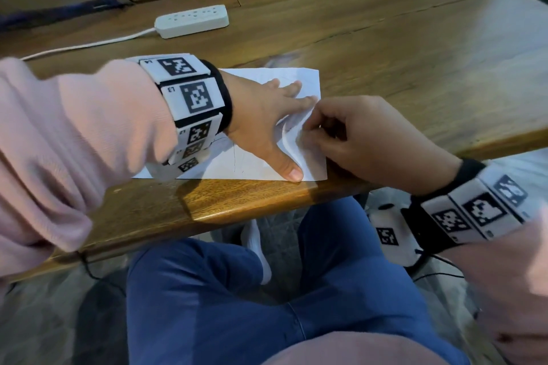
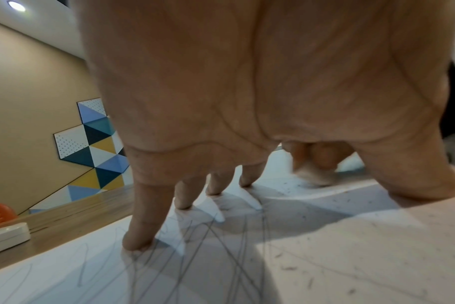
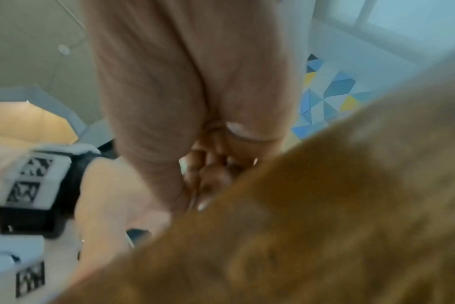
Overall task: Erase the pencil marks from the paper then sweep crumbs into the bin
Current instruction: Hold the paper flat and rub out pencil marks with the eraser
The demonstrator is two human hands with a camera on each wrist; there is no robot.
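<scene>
White paper point(image 1: 255, 163), pencil-lined, crumb-flecked, at the wooden tabletop point(image 1: 385, 47) near edge. Our left hand point(image 1: 261, 121) presses it, fingers spread; right hand point(image 1: 364, 139) curled, pinching a blurred pale eraser point(image 2: 312, 174).

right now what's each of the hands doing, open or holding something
Left hand: open, fingers spread, pressing the paper flat on the table.
Right hand: fingers curled, pinching a small pale eraser against the paper.
</scene>
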